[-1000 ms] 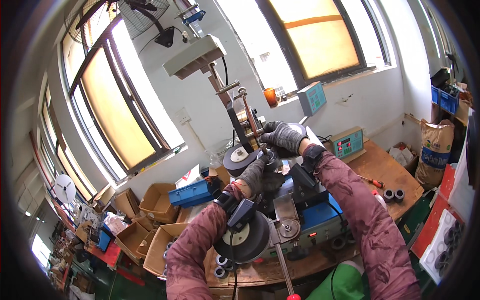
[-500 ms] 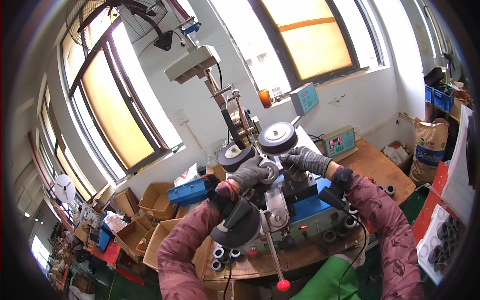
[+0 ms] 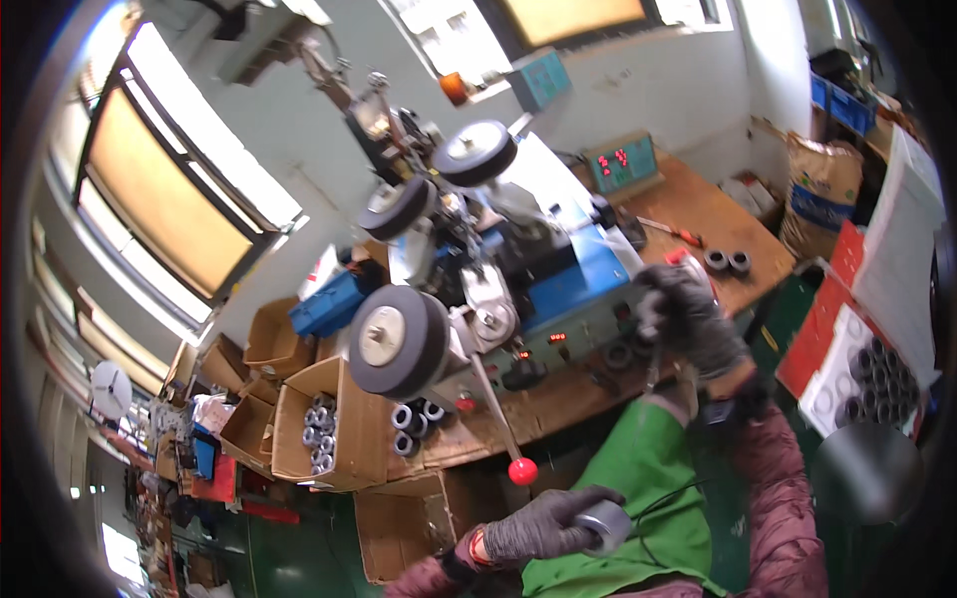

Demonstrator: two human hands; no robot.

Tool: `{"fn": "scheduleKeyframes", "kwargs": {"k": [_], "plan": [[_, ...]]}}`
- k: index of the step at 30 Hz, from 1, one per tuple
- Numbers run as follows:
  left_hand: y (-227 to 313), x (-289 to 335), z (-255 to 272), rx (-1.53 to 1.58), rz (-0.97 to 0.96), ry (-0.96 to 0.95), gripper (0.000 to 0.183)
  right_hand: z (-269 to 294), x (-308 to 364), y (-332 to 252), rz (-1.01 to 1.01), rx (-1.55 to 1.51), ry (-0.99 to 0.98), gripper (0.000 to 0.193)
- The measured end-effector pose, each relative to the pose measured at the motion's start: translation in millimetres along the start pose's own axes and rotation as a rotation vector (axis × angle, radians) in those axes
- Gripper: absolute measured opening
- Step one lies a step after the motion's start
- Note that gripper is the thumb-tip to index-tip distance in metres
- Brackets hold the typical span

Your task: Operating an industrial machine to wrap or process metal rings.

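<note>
Over the green apron (image 3: pixel 628 488), my left hand (image 3: pixel 538 528) in a grey knitted glove is closed around a grey metal ring (image 3: pixel 606 524). My right hand (image 3: pixel 693 319), gloved the same way, hangs at the front right of the bench, beside a blue machine (image 3: pixel 573 289). Its fingers are bent but smeared by motion, and I cannot make out anything in them. Dark-rimmed wheels stand on the machine: a rear wheel (image 3: pixel 477 153), a middle wheel (image 3: pixel 397 207) and a large front wheel (image 3: pixel 399 342). A lever with a red ball (image 3: pixel 522 471) points toward me.
Several rings fill a cardboard box (image 3: pixel 359 439) on the left; other rings (image 3: pixel 407 419) lie by the bench edge. Two dark rings (image 3: pixel 728 261) and a screwdriver (image 3: pixel 678 234) lie at right, near a digital display box (image 3: pixel 620 162). A white tray (image 3: pixel 832 384) holds more rings.
Both hands have left the wheels. My left hand came down toward my lap with a ring, and my right hand moved to the bench's front right. The view has shifted.
</note>
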State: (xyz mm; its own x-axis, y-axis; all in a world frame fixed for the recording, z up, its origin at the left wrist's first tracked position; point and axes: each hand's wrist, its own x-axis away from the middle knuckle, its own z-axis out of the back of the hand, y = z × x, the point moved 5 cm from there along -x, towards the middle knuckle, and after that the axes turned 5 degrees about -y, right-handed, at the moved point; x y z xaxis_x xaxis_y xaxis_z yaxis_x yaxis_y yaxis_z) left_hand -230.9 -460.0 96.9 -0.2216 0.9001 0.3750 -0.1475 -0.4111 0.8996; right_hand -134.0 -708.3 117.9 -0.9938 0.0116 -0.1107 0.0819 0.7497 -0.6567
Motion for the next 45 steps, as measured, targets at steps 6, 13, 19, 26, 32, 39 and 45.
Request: {"fn": "scheduleKeyframes", "kwargs": {"k": [6,13,19,26,32,39,45], "plan": [[-108.4,-17.8,57.5,0.436,-0.100,0.692,0.012,163.5,150.0,3.1,0.182,0.099,0.529,0.029],[-288.4,11.3,127.3,0.460,0.078,0.975,0.020,180.2,157.5,117.8,0.006,0.019,0.584,0.021],[-289.7,6.9,137.5,0.341,0.243,1.007,0.021,182.8,183.1,58.0,-0.266,0.454,0.497,0.028],[-291.1,12.8,151.2,0.280,0.304,1.008,0.023,192.5,304.4,-119.9,-0.294,2.155,0.748,0.060],[-288.6,14.9,157.8,0.266,0.300,1.002,0.025,228.8,361.2,-138.2,-0.785,2.294,0.842,0.080],[-247.2,83.6,190.2,0.191,0.139,1.072,0.027,215.3,310.7,-131.6,-0.022,2.509,0.618,0.052],[-119.5,118.9,257.5,-0.854,-0.116,0.986,0.022,113.1,185.7,-133.3,0.031,1.876,0.552,0.071]]}}
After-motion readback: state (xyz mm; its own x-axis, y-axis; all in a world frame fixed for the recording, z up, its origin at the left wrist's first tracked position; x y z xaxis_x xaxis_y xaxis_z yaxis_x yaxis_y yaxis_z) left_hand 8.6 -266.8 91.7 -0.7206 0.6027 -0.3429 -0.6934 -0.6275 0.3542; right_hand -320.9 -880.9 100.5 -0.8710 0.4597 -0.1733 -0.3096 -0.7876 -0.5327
